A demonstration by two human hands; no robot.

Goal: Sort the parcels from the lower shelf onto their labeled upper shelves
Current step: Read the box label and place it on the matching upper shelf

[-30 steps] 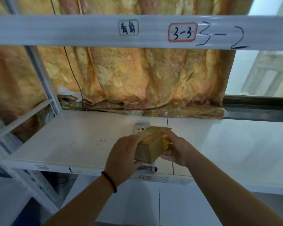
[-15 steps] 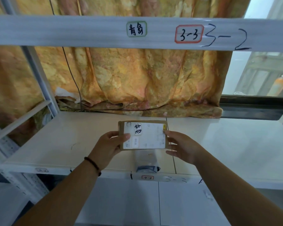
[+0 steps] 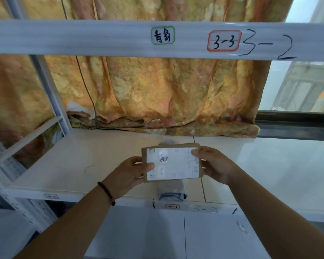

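A small brown cardboard parcel [image 3: 171, 162] with a white shipping label facing me is held up in front of the white shelf [image 3: 79, 165]. My left hand [image 3: 128, 174] grips its left edge, thumb over the label. My right hand [image 3: 216, 166] holds its right edge. A grey plastic mailer bag [image 3: 171, 192] lies on the shelf directly behind and below the parcel, mostly hidden. The beam above carries a green-framed handwritten label [image 3: 163, 35] and a red-framed "3-3" label [image 3: 223, 41].
An orange patterned curtain [image 3: 157, 94] hangs behind the shelf, its hem on the back edge. A white upright post [image 3: 51, 94] stands at the left. The shelf's front edge bears a small red tag [image 3: 173, 206] and handwritten "3-3". A window lies at the right.
The parcel was turned from edge-on to label facing me, and both hands shifted to its left and right edges. Since half a second ago it has stayed nearly still.
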